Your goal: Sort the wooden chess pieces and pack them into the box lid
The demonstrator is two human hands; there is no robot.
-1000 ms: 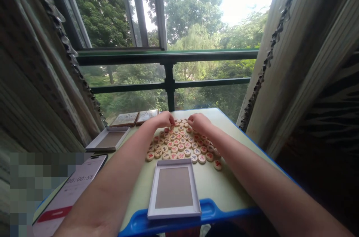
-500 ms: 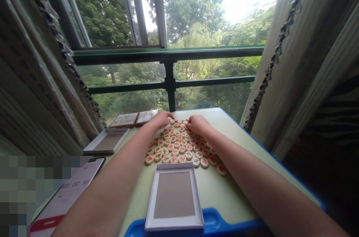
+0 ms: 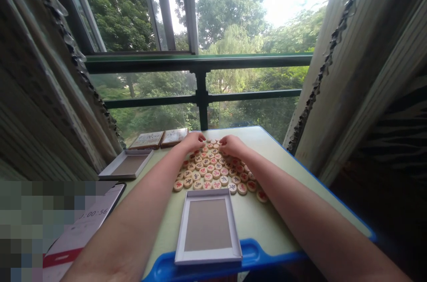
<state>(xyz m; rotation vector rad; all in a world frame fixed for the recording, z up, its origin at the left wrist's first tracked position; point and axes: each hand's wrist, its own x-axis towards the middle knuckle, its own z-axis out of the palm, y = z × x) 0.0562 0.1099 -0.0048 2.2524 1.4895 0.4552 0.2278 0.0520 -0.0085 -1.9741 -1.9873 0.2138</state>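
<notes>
Many round wooden Chinese chess pieces (image 3: 207, 176), marked in red or black characters, lie flat and close together on the table. My left hand (image 3: 194, 141) is at the far left edge of the spread, its fingers apart and bent toward the pieces. Across from it, my right hand (image 3: 231, 145) rests at the far right edge with fingers curled down among the pieces. What the right fingertips hold, if anything, is hidden. Between the two hands a few pieces show. Nearer to me stands a shallow white box tray (image 3: 180, 228) with a grey-brown bottom.
Another shallow box tray (image 3: 110, 172) lies at the left, with two flat boxes (image 3: 147, 139) behind it. A phone showing a timer (image 3: 96, 219) lies by my left forearm. The pale table (image 3: 267, 228) has a blue rim; a window railing (image 3: 200, 64) and curtains stand beyond.
My left hand's raised fingers have come down toward the pieces. My right hand has shifted slightly, and the pieces between the hands sit a little differently. The camera view has tilted slightly.
</notes>
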